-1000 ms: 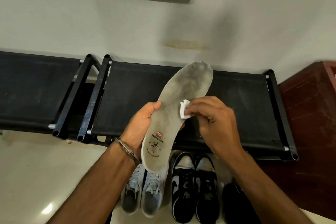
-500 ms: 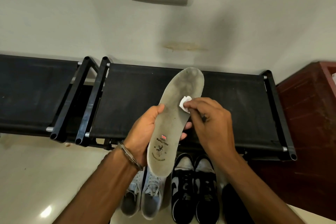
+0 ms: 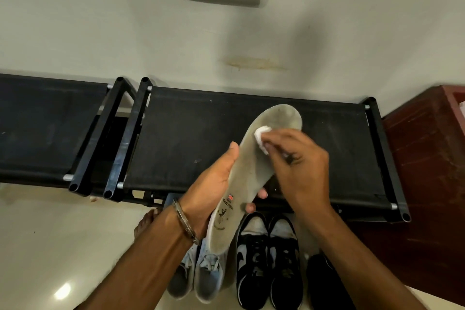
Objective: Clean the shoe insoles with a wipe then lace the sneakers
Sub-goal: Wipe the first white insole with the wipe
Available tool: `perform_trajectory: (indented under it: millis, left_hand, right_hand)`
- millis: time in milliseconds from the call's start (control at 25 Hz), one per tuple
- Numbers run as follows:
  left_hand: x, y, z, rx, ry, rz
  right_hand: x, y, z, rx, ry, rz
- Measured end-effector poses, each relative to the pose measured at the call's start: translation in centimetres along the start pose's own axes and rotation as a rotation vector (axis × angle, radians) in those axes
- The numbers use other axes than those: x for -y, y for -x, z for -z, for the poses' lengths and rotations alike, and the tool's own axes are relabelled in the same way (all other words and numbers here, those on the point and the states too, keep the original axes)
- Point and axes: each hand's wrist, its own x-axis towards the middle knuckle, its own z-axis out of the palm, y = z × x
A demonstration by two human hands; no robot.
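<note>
Grey grime clouds the toe end of the pale insole (image 3: 254, 171), whose printed heel points near, held up in front of a black fabric shoe rack (image 3: 191, 138). The left hand (image 3: 211, 191) grips its middle, thumb on the left edge and fingertips curling round the right, while the right hand (image 3: 299, 166) pinches a white wipe (image 3: 261, 137) against the forefoot. Pale blue sneakers (image 3: 201, 277) and black sneakers (image 3: 269, 259) stand on the floor below, near the rack's front rail.
</note>
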Motion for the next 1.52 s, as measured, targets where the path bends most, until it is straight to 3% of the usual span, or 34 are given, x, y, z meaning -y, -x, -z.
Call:
perform_trajectory:
  millis: [80,200,400,600,760,920,1000,1200,1360,1520]
  left_hand:
    - [-0.1,0.2,-0.6,0.017,-0.013,0.004]
    - [-0.5,0.3,-0.3,0.006,0.014,0.000]
    - [0.4,0.0,0.0,-0.016,-0.201,0.022]
    - [0.2,-0.3,0.7,-0.044,-0.139,0.002]
    - [0.4,-0.2,0.2,-0.006,-0.258,0.018]
    - [0.2,-0.1,0.2,0.005,-0.319,0.047]
    - [0.2,-0.2,0.0,-0.035,-0.235,0.046]
    - [0.0,-0.4,-0.1,0.009,0.285,0.064]
    - [-0.3,-0.2,0.5,-0.005,0.333,0.098]
    - [-1.4,-0.6,1.7,-0.052,0.402,0.044]
  right_hand:
    - [0.1,0.1,0.0,-0.023,-0.003,-0.006]
    - [2.1,1.4,-1.1,0.096,-0.069,0.098]
    - [-0.4,-0.5,0.6,-0.095,0.027,-0.044]
    - [1.8,1.4,-0.9,0.061,-0.018,0.108]
    - [-1.2,-0.3,1.0,-0.085,0.143,-0.011]
    - [-1.2,-0.1,0.9,-0.066,0.125,-0.048]
    - [-0.1,0.5,0.0,-0.029,0.058,-0.017]
    - [2.5,2.8,-2.5,0.076,-0.007,0.049]
    - [2.8,3.2,-2.8,0.104,-0.090,0.007]
    - [3.5,4.0,-2.9,0.277,-0.206,-0.005]
